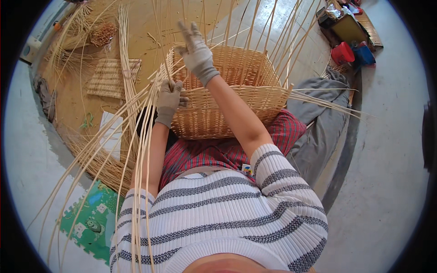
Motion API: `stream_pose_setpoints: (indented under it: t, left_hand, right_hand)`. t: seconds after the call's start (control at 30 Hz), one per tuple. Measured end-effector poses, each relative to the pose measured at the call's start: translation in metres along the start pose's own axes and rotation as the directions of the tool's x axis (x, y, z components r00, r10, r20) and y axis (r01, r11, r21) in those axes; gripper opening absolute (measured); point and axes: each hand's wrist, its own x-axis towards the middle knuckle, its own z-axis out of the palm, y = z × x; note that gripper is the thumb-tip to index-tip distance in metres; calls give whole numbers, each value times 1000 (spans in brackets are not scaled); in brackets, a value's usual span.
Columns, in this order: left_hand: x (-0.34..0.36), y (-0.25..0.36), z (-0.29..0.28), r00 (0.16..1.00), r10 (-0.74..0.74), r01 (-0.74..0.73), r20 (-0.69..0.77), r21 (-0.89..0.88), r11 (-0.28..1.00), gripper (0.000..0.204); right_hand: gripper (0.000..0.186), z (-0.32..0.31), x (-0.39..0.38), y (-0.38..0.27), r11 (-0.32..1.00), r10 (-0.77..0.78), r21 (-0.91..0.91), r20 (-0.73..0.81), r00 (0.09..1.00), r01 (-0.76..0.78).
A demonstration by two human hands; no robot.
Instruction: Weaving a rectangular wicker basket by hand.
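A half-woven wicker basket (227, 111) rests against my lap, its upright stakes (248, 34) rising from the far and right sides. At its near left corner my left hand (168, 101), in a grey-beige glove, is closed around wicker strands by the rim. Long loose strands (144, 132) fan from that corner down past my left arm. My right hand (198, 57), gloved alike, is raised over the basket's left part with its fingers stretched apart. I see nothing held in it, though thin stakes pass close to its fingertips.
Bundled wicker rods (127, 73) and a flat woven panel (109, 78) lie to the left. A green foam mat (93, 218) is at lower left. Grey cloth (314, 123) lies at right, under strands jutting from the basket. A red bucket (342, 53) stands farther right.
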Motion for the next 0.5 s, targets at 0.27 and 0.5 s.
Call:
stream_pose_setpoints:
  t: [0.27,0.5]
  left_hand:
    - [1,18,10,991,-117,124,-70,107,986,38]
    - [-3,28,29,961,-127,185,-247,230,955,50]
  right_hand:
    - [32,-80,-137,55,613,474,711,17,880,-344]
    - [21,-75,-127,2,379,275,904,96,957,-199]
